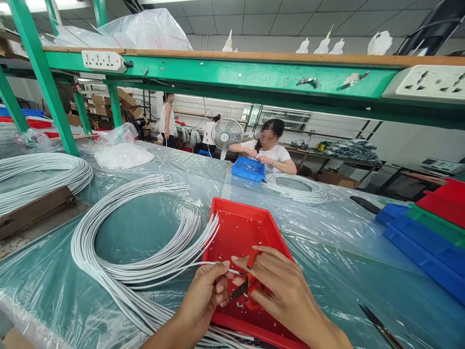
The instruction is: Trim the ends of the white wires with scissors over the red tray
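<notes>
My left hand (pixel 207 295) pinches a white cable (pixel 234 271) near its end, which points right over the red tray (pixel 232 213). In my right hand (pixel 286 291) are scissors (pixel 240 290) with orange-red handles, fingers around the loops and the dark blades by the left fingertips. The cable's tip lies close to the scissors; whether they touch it I cannot tell. Small white bits are scattered over the tray floor. To the left, a large bundle of white cables (pixel 87 247) lies coiled on the plastic-covered table, its loose ends reaching the tray's left edge.
Tweezers (pixel 379 325) lie at lower right, below stacked blue bins (pixel 428 252). Across the table a co-worker (pixel 279 155) handles something over a blue tray (pixel 249 169), near another cable coil (pixel 296 188). A green shelf beam (pixel 225 72) with power strips crosses above. A metal tool (pixel 36 213) sits at left.
</notes>
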The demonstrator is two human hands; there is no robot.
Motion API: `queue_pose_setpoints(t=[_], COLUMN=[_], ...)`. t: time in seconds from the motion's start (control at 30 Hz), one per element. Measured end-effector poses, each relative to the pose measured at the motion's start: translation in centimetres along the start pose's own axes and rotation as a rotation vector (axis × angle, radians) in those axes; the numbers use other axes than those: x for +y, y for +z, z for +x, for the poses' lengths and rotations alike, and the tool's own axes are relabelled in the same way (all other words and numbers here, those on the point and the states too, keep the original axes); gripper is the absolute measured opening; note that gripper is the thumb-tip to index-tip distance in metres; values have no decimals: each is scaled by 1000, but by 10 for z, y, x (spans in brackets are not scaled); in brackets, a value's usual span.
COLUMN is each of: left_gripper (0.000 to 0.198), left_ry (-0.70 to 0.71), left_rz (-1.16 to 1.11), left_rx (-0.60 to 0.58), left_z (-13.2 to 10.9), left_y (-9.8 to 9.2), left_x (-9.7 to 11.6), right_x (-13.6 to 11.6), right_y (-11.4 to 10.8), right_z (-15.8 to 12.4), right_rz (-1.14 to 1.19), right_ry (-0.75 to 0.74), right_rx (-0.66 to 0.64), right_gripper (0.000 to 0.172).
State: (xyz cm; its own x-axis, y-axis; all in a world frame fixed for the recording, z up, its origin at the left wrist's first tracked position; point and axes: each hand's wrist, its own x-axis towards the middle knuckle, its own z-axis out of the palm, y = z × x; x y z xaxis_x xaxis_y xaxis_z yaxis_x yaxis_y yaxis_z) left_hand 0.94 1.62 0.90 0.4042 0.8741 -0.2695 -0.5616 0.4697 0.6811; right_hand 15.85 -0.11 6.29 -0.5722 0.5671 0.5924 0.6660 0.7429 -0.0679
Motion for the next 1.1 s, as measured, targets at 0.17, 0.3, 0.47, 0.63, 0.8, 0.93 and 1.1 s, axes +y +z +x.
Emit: queue_pose_setpoints(t=[0.17, 0.3, 0.47, 0.63, 0.8, 0.93, 1.1], left_gripper=[31, 24, 36, 26, 26, 21, 20], left_ry=[65, 155, 324, 358, 275, 327, 322], left_rz=[34, -12, -18, -11, -75, 113, 218], left_rx=[-3, 13, 108, 148, 104, 73, 54], left_z=[-6, -16, -29, -25, -12, -7, -6], left_y=[3, 8, 8, 6, 10, 6, 1], left_x=[0, -1, -7, -3, 1, 2, 9], right_x=[-8, -7, -12, -29, -33, -29, -30], right_y=[-2, -2, 11, 37, 53, 57, 51], right_z=[5, 5, 1, 3, 2, -4, -15], right_rz=[-148, -161, 393, 879, 956, 972, 989], right_ry=[-84, -57, 506, 836, 916, 946, 926], right_rx=[35, 52, 60, 124, 283, 310, 275], right_gripper=[21, 23, 16, 22, 27, 27, 25])
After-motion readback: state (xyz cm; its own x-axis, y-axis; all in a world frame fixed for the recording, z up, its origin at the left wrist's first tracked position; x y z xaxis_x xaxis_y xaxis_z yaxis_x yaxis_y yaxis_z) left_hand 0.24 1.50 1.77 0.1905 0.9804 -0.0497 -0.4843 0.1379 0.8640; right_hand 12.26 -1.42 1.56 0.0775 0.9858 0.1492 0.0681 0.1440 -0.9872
